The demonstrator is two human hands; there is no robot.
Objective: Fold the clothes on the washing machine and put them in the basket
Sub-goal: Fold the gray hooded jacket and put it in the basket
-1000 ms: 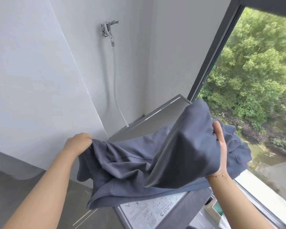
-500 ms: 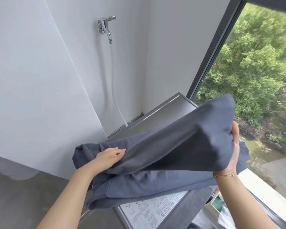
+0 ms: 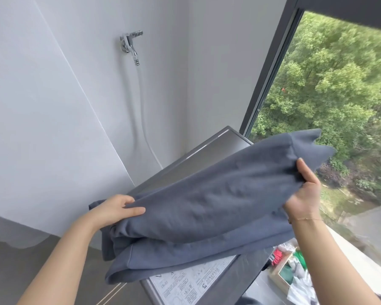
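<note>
Presently catalogued, one view from the head:

1. Slate-blue cotton garment [image 3: 207,199], soft knit, doubled over itself in thick layers; lies along the top of the machine, its lower folds hanging off the near left corner, its upper layer lifted at both ends.
2. Grey metal washing machine [image 3: 209,148], flat-topped, set in the corner against white walls; a white printed instruction label [image 3: 189,282] is stuck on its near edge, partly under the cloth.
3. Left hand [image 3: 117,209], at the garment's left end; fingers curled over the folded edge, thumb laid on the upper layer, pinching the cloth.
4. Right hand [image 3: 304,190], at the garment's right end; fingers bunched round a gathered fold, thumb raised on top. A thin chain bracelet [image 3: 306,219] circles the wrist.
5. Chrome wall tap [image 3: 130,45] with a white hose [image 3: 141,102] running down behind the machine.
6. Dark-framed window [image 3: 271,71], green trees beyond.
7. Open box of mixed items [image 3: 288,271], red, green and white, on the floor right of the machine; contents unclear.
</note>
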